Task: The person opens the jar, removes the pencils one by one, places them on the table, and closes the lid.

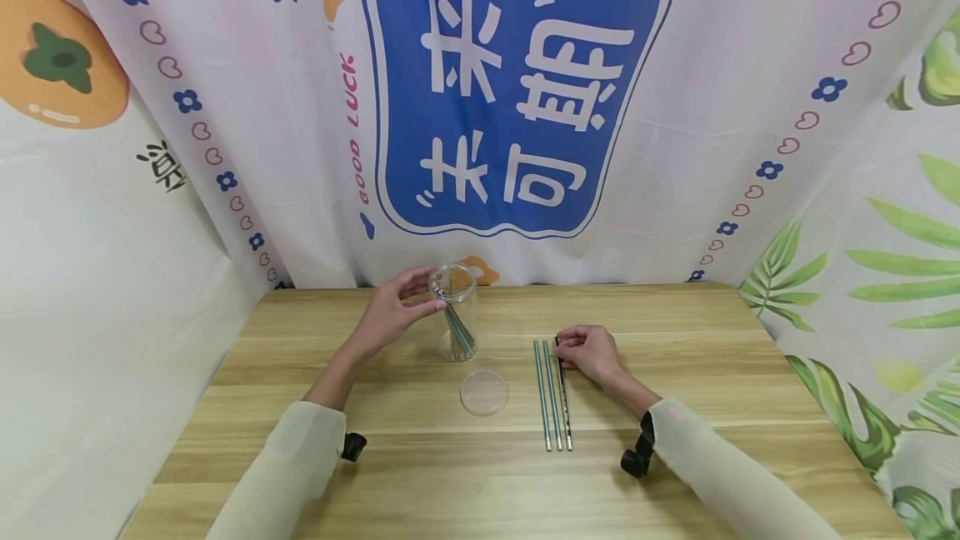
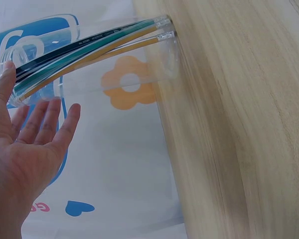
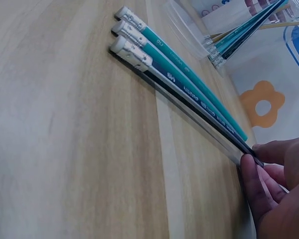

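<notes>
At the back of the table stands a clear jar (image 1: 472, 304) with several pencils (image 1: 459, 330) leaning inside, eraser ends down. My left hand (image 1: 390, 311) holds it near the rim, thumb on the front and fingers behind; teal, black and yellow pencils (image 2: 94, 50) show through its wall in the left wrist view. On the right, my right hand (image 1: 595, 352) pinches the far end of a black pencil (image 1: 566, 402) lying on the table. Beside it, roughly parallel, lie two teal pencils (image 1: 542, 394), their white erasers toward me.
A round clear lid (image 1: 483, 392) lies flat between the jar and the loose pencils. The wood-grain table (image 1: 420, 473) ends at a printed curtain (image 1: 315, 190) right behind the jar. More printed cloth hangs at both sides.
</notes>
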Demonstrator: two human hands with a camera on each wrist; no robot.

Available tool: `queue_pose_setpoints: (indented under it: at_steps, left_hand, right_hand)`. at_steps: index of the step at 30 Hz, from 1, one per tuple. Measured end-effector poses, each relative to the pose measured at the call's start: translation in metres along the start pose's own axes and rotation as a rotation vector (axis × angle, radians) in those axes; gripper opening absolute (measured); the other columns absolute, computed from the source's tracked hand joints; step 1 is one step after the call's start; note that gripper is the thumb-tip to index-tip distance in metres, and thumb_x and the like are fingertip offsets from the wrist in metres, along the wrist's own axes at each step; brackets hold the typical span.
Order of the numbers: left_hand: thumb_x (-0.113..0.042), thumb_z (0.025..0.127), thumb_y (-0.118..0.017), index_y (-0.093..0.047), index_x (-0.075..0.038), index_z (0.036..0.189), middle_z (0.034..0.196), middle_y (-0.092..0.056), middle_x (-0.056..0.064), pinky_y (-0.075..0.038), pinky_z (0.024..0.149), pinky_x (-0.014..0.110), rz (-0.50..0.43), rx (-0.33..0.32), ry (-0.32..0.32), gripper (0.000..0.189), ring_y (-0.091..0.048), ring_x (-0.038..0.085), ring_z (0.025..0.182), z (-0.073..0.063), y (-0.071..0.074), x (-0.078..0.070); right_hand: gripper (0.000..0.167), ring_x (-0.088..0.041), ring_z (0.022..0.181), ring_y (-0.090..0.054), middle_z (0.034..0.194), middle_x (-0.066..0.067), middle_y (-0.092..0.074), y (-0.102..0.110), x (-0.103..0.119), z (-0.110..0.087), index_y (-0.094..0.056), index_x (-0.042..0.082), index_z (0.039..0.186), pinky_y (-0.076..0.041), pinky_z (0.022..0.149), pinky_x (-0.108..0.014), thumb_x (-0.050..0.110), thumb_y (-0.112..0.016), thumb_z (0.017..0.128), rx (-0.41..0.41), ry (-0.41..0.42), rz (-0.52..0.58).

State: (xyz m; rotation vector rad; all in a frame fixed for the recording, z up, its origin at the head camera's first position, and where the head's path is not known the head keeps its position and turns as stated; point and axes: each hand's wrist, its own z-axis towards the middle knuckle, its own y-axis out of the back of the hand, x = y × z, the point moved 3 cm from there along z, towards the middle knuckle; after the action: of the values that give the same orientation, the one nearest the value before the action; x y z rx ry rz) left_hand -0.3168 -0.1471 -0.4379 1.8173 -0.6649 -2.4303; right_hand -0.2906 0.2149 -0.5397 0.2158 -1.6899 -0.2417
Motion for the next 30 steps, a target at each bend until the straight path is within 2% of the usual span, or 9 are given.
queue_pose_setpoints:
  at_steps: [17, 22, 30]
  left_hand:
    - [-0.024, 0.092, -0.086, -0.055, -0.007, 0.152, 0.145, -0.064, 0.017, -0.06, 0.101, 0.033, 0.003, 0.002, 0.014, 0.07, -0.062, 0.035, 0.133, -0.002, -0.001, -0.002]
    - [-0.024, 0.092, -0.086, -0.055, -0.007, 0.152, 0.144, -0.064, 0.017, -0.06, 0.101, 0.034, 0.007, 0.001, 0.015, 0.07, -0.063, 0.035, 0.133, -0.001, -0.001, -0.002]
    - [-0.022, 0.092, -0.086, -0.056, -0.007, 0.151, 0.143, -0.065, 0.017, -0.06, 0.1, 0.032, 0.012, -0.003, 0.013, 0.069, -0.063, 0.034, 0.132, -0.001, 0.0, -0.003]
  right_hand:
    - [0.021, -0.016, 0.069, -0.075, 0.085, -0.01, -0.077, -0.007, 0.003, -0.004, -0.078, -0.005, 0.102, -0.064, 0.059, -0.026, -0.005, -0.086, 0.083, -0.063, 0.111, -0.16]
    - [0.019, -0.015, 0.067, -0.074, 0.084, -0.009, -0.077, -0.008, 0.004, -0.003, -0.077, -0.005, 0.101, -0.064, 0.058, -0.025, -0.005, -0.085, 0.083, -0.058, 0.138, -0.205]
    - [0.025, -0.016, 0.067, -0.073, 0.086, -0.011, -0.076, -0.004, 0.013, -0.005, -0.075, -0.007, 0.107, -0.064, 0.058, -0.027, -0.004, -0.085, 0.084, -0.027, 0.151, -0.205]
